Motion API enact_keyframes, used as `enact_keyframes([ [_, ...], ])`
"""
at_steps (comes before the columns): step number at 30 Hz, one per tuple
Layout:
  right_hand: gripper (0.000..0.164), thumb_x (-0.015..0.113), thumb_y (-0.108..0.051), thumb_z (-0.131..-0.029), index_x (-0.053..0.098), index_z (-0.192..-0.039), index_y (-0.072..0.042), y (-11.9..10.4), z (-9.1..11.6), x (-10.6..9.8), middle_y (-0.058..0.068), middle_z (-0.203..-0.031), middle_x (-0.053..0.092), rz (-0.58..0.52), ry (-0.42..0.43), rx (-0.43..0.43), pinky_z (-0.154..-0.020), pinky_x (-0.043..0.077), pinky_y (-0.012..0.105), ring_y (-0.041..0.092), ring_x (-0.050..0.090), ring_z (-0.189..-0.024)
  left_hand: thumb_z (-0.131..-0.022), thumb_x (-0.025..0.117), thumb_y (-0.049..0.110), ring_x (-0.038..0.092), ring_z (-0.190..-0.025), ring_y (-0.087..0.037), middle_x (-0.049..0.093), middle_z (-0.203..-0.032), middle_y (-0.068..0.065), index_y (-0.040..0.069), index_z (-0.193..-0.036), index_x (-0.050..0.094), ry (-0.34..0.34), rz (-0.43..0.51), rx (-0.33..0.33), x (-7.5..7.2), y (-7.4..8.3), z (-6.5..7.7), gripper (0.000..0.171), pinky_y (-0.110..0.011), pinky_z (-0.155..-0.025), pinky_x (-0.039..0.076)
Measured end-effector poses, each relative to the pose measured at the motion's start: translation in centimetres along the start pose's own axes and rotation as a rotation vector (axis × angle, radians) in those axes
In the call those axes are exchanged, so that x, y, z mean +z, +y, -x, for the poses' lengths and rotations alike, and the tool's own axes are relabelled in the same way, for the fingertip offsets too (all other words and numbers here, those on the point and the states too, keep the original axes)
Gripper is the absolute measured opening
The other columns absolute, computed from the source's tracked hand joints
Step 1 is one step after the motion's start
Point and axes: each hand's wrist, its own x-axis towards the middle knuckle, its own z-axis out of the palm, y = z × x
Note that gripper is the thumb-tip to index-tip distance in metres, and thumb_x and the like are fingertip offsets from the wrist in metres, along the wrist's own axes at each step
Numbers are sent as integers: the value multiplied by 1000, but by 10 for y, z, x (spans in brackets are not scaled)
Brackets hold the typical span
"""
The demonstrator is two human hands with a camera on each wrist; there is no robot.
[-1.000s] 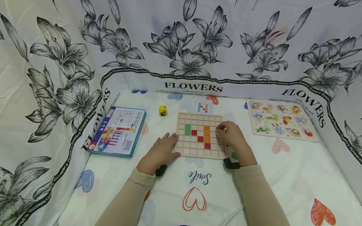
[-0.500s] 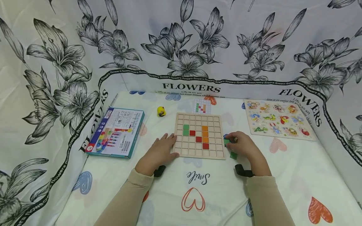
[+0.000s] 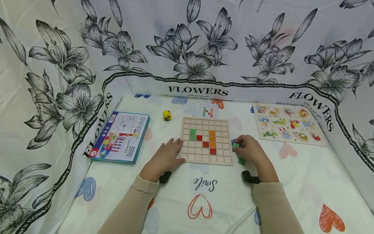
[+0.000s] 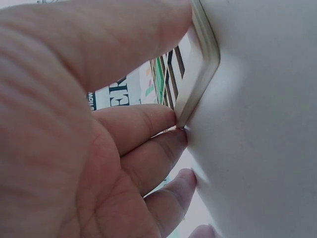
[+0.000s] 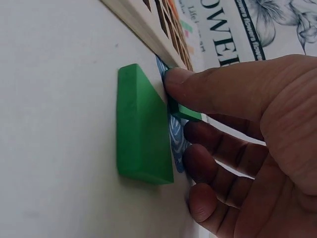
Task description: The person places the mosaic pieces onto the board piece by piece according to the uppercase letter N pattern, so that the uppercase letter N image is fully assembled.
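A wooden grid board (image 3: 190, 158) lies in front of me in the head view. Two green tiles (image 3: 192, 134), three red tiles (image 3: 205, 144) and a column of orange tiles (image 3: 212, 138) sit in its squares. My left hand (image 3: 163, 159) rests at the board's left side, thumb and fingertips against the edge. Just right of the board, my right hand (image 3: 252, 152) pinches a green block (image 5: 187, 112) between thumb and forefinger, low over the cloth; fingers partly hide it. A second green block (image 5: 143, 124) lies on the cloth nearer to me.
Behind the board lies a small printed pattern card (image 3: 209, 110). A yellow toy duck (image 3: 167, 115) stands to its left. The boxed set (image 3: 119, 138) is at far left, and an insect puzzle board (image 3: 289, 125) at far right. Patterned fabric (image 3: 193, 48) rises behind.
My right hand has moved from the board's right edge, where it held a small piece, to the green block beside the board. My left hand has stayed at the left edge.
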Motion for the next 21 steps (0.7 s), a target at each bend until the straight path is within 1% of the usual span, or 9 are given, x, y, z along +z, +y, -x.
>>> enact_keyframes([
  [6,20,75,-17,-103,69,-120,-8,-1,1,0,14,-112,68,-21,36,41,-79,51,37,29,59,-98,-100,81,39,20,-170,-34,34,-179,-7,11,-170,40,-4,1,-1,0,0,0,85,-61,-137,18],
  [9,17,73,-17,-105,68,-118,-8,-2,2,0,13,-108,68,-17,65,35,-77,51,37,29,59,-97,-100,80,40,20,-170,-34,33,-179,-7,11,-170,40,-2,2,-2,0,0,1,85,-61,-137,17],
  [13,17,69,-16,-107,70,-121,-8,-8,3,2,13,-110,70,-15,124,10,-80,53,38,29,62,-99,-100,80,40,20,-170,-34,33,-179,-7,11,-170,40,-2,3,-2,0,1,1,86,-61,-138,17],
  [17,19,66,-14,-109,71,-126,-7,-29,4,10,14,-118,75,-43,147,-47,-91,60,45,31,68,-106,-100,81,40,20,-170,-34,33,-179,-7,11,-170,40,-3,8,1,0,1,1,86,-61,-137,17],
  [19,18,67,-13,-109,72,-126,-7,-45,3,18,14,-120,76,-51,132,-89,-98,61,48,31,69,-108,-100,80,40,20,-170,-34,33,-179,-7,11,-170,40,-3,10,1,-1,1,0,86,-62,-137,17],
  [21,17,67,-12,-108,73,-124,-8,-61,2,27,11,-121,77,-45,104,-136,-101,61,50,30,69,-108,-100,80,40,20,-170,-34,33,-179,-7,12,-170,40,-3,9,1,-1,1,0,85,-61,-137,17],
])
